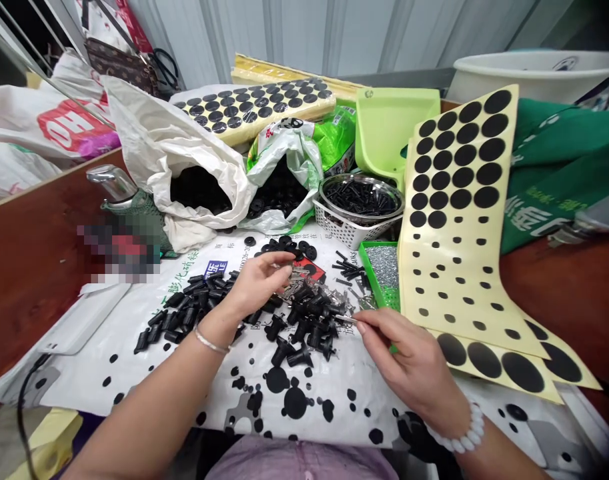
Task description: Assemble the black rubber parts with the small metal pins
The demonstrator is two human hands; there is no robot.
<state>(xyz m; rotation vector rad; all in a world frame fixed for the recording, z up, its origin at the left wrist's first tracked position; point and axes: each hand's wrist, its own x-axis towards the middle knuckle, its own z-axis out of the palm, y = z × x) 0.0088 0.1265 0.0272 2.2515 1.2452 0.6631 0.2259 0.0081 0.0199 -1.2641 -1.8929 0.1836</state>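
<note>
Above the printed white sheet (344, 368), a thin metal piece (346, 319) is pinched in the right hand (409, 363), beside a heap of black plastic parts (307, 323). The left hand (257, 283) bends over loose metal pieces (300, 273), thumb and fingertips close together; whether they grip anything, I cannot tell. Behind, a white sack (139, 127) and a plastic bag (311, 159) hold black pieces, a steel bowl (360, 218) of slim black pieces sits in a white basket (341, 231), and a green tray (371, 277) contains tiny silvery bits.

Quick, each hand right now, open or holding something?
Left hand: fingers curled by the small metal pieces; can't tell whether it holds one.
Right hand: closed, pinching a thin metal piece.
</note>
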